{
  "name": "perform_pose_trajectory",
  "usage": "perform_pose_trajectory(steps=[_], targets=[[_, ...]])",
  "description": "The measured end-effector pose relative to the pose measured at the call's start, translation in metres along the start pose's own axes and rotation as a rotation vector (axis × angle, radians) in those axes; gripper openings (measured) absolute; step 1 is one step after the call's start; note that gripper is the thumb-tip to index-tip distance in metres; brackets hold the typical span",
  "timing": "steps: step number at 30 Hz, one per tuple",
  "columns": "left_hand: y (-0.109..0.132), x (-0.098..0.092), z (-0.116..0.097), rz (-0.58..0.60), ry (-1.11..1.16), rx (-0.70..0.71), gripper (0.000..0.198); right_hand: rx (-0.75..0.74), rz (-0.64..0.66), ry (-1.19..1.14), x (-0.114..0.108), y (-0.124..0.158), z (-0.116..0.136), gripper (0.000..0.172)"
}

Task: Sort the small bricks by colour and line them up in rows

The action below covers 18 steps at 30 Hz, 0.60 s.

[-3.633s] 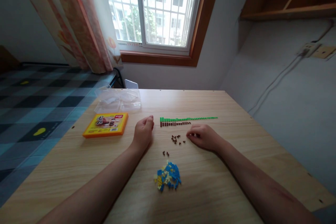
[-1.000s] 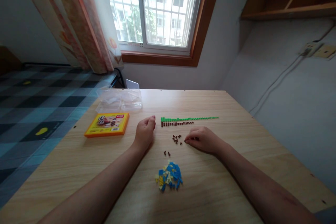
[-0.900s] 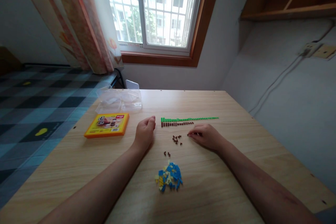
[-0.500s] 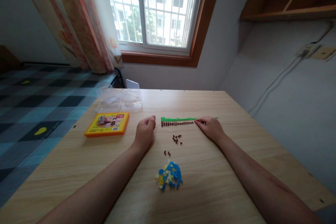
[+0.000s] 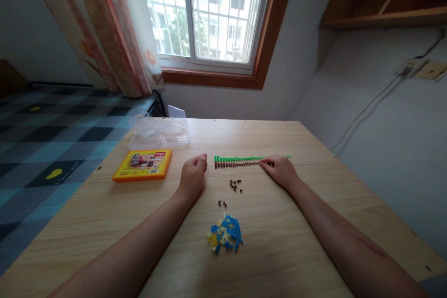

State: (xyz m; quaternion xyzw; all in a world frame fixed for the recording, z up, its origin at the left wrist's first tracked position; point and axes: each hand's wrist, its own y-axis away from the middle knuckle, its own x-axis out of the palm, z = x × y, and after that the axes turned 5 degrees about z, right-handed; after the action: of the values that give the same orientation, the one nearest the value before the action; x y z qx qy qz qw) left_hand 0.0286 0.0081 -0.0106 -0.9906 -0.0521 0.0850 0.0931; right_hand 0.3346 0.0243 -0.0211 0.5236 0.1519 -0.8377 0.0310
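A row of green building bricks point(image 5: 226, 159) runs across the table, with a row of brown building bricks point(image 5: 228, 165) just on its near side. At the right end of the brown row, my right hand point(image 5: 279, 168) pinches a tiny brown brick between thumb and fingertips, mostly hidden by them. My left hand point(image 5: 193, 174) rests as a closed fist left of the rows; whatever it may hold is hidden. Loose brown bricks point(image 5: 234, 185) lie below the rows, and a few more brown bricks point(image 5: 222, 204) sit nearer me. Closest is a heap of blue and yellow bricks point(image 5: 228, 230).
Left of my fist lies a yellow and orange box point(image 5: 143, 165). Behind it stand clear plastic trays point(image 5: 159, 132). The wooden table point(image 5: 279, 251) reaches toward a wall with a window. A bed with a checked cover point(image 5: 70, 149) is at the left.
Both hands stay almost where they were. My right fingertips shift very slightly at the end of the brown row.
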Motion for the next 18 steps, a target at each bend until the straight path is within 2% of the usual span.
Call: perform_pose_trajectory(steps=[18], targets=[[-0.0004, -0.0002, 0.0004, 0.014, -0.008, 0.003, 0.043, 0.016, 0.010, 0.004, 0.0004, -0.0002, 0.0005, 0.020]])
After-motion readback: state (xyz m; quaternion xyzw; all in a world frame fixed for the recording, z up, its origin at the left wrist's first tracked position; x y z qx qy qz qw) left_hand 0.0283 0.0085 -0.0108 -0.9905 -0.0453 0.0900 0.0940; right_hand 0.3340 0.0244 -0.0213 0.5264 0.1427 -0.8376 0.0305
